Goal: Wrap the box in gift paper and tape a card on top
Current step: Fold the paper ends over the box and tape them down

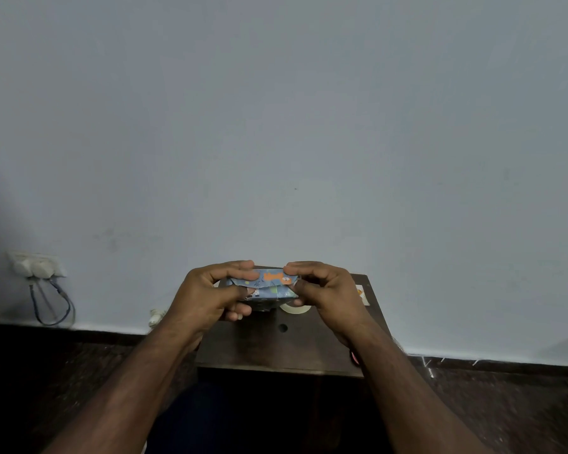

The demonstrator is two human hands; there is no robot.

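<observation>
Two bare hands hold up a small flat box wrapped in blue gift paper with an orange cartoon shape above a little dark brown wooden table. The box is in the air, not on the table. Its long side runs from left to right, so one short end points to each hand.

The left hand grips the left end. Its fingers curl over the top edge and its thumb presses on the front. The right hand grips the right end the same way, with fingers bent over the top and thumb on the front near a folded flap. Both hands are equally close to the box, one at each end.

The paper looks folded over most of the box, with a rounded flap lying across the front. I think the end folds are being pressed flat, so the wrapping looks nearly done. No tape can be seen on the flap, so it may spring open if a thumb lets go.

A roll of clear tape lies on the table just under the box, closer to the right hand. A small white card with an orange picture lies at the right edge of the table, well apart from the box. That hand looks best placed to reach both. The card is not yet on the box.

A white wall socket with blue wires is far to the left. There are no bowls or trays here.
</observation>
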